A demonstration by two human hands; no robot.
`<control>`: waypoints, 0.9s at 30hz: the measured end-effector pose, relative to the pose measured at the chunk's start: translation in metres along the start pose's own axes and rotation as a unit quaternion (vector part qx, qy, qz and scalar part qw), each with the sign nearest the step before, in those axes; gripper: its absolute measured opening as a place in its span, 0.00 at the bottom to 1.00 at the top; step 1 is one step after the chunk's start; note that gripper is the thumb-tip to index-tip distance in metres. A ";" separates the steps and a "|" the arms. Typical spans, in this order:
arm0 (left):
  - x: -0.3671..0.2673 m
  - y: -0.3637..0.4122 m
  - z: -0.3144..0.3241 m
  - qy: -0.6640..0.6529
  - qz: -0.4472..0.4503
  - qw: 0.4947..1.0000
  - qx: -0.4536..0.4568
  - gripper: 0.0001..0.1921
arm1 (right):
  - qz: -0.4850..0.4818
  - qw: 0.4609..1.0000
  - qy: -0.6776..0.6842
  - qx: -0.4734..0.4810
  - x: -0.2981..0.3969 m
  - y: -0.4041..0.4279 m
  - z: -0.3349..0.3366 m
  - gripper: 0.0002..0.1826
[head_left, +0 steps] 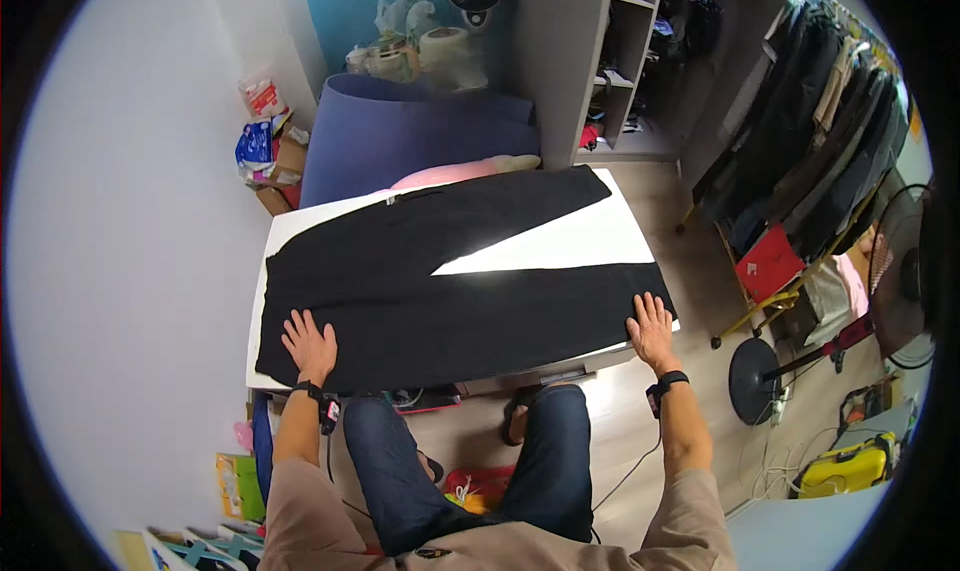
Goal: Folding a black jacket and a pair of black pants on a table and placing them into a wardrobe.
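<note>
A pair of black trousers (450, 323) lies spread flat across a white table (555, 233). Its waist end is at the left and both legs run to the right, with a wedge of white tabletop showing between them. My left hand (311, 346) rests palm down on the near waist end, fingers apart. At the hem of the near leg, my right hand (651, 331) lies flat near the table's right edge, fingers slightly spread. Neither hand grips the cloth. Each wrist wears a black strap with a small cabled device.
Behind the table stand a rolled blue mat (420, 132) and a pink object (450, 173). Clothes hang on a rack (817, 105) at the right, near a pedestal fan's base (754, 379). Boxes and packages (274, 151) are stacked by the left wall. Cables cross the floor.
</note>
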State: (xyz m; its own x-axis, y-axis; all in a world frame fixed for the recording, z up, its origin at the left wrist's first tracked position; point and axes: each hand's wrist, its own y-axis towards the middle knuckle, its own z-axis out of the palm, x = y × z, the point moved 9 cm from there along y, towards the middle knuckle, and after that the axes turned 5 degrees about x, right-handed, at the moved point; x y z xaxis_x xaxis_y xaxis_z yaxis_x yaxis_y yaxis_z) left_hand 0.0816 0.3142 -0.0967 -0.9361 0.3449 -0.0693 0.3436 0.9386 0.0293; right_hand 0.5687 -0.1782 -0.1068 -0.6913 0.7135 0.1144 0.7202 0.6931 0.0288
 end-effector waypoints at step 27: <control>0.067 0.155 -0.054 -0.025 0.065 0.996 -0.047 0.42 | -0.277 0.952 -0.002 0.129 0.170 0.331 -0.073 0.28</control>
State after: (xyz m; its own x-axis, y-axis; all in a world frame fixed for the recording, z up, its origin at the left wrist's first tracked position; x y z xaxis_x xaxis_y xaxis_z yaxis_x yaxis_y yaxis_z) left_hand 0.0678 0.4825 -0.0426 -0.8780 0.4661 -0.1086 0.4514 0.8820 0.1354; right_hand 0.6945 0.1649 -0.0055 -0.9614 0.2314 0.1485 0.2072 0.9648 -0.1620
